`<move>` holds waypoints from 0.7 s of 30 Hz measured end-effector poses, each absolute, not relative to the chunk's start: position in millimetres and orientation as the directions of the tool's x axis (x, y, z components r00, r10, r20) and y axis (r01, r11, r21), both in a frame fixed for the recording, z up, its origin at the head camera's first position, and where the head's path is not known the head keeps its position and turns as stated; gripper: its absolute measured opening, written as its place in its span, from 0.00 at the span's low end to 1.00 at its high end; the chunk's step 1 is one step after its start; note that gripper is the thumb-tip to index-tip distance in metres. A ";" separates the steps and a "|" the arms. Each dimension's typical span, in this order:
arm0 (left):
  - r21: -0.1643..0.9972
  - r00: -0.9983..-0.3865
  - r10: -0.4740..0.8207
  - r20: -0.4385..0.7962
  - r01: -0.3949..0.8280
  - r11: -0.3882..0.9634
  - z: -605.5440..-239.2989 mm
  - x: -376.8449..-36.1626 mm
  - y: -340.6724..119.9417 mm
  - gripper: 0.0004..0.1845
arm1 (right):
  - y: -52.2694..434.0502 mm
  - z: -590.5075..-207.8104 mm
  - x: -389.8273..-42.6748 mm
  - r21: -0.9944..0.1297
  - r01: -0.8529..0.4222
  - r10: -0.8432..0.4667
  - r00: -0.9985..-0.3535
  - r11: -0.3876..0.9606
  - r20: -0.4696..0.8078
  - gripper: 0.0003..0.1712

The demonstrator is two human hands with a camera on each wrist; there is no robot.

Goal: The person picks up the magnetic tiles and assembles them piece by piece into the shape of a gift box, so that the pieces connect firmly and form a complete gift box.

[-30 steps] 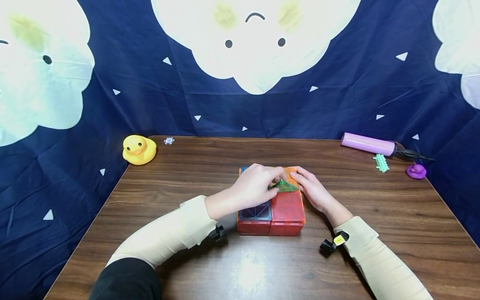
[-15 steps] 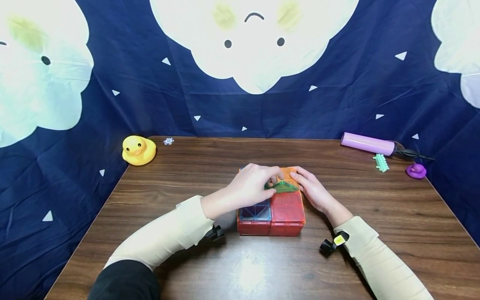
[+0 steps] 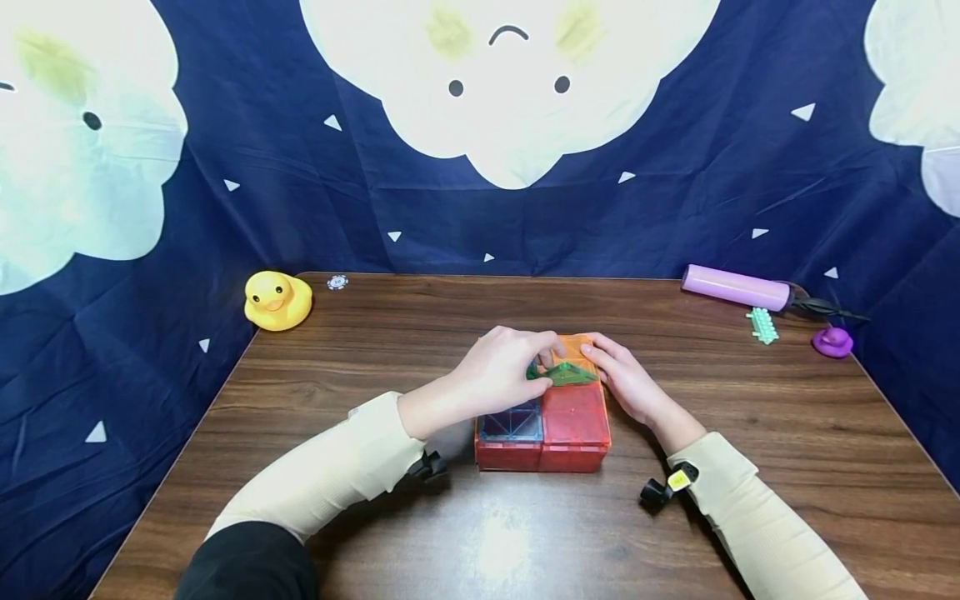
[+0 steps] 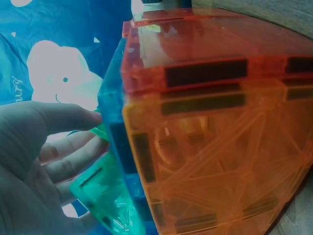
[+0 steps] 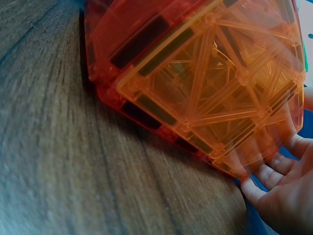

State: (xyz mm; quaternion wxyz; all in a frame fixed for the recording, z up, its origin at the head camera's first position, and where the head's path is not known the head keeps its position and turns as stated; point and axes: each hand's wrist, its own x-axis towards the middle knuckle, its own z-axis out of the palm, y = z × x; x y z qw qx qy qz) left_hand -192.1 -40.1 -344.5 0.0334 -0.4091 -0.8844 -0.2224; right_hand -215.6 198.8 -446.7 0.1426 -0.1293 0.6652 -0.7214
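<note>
A low box of see-through magnetic tiles (image 3: 575,414) sits on the table, with red, blue and orange squares on its top and orange tiles on its sides. My left hand (image 3: 502,371) reaches over the top and pinches a green magnetic tile (image 3: 572,374) between thumb and fingers. More green shows behind those fingers, partly hidden. In the left wrist view, the green tile (image 4: 110,196) leans out from the blue top (image 4: 120,147). My right hand (image 3: 632,387) grips the box's far right corner, thumb at the top edge and fingers around the back.
A yellow rubber duck (image 3: 278,300) and a poker chip (image 3: 337,282) lie at the back left of the wooden table (image 3: 375,317). Back right are a pink cylinder (image 3: 737,289) with a black cord, a mint-green knobbly piece (image 3: 762,326) and a purple duck (image 3: 832,342).
My left hand has shifted slightly left along the box top, and more green shows beside its fingertips. The right hand and the box have stayed in place.
</note>
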 end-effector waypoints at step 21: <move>0.763 -0.887 0.287 0.361 0.458 0.456 -342.5 -163.2 -136.3 0.32 | 200.7 -444.4 -211.5 -0.999 0.001 -0.395 -0.918 -0.046 0.017 0.35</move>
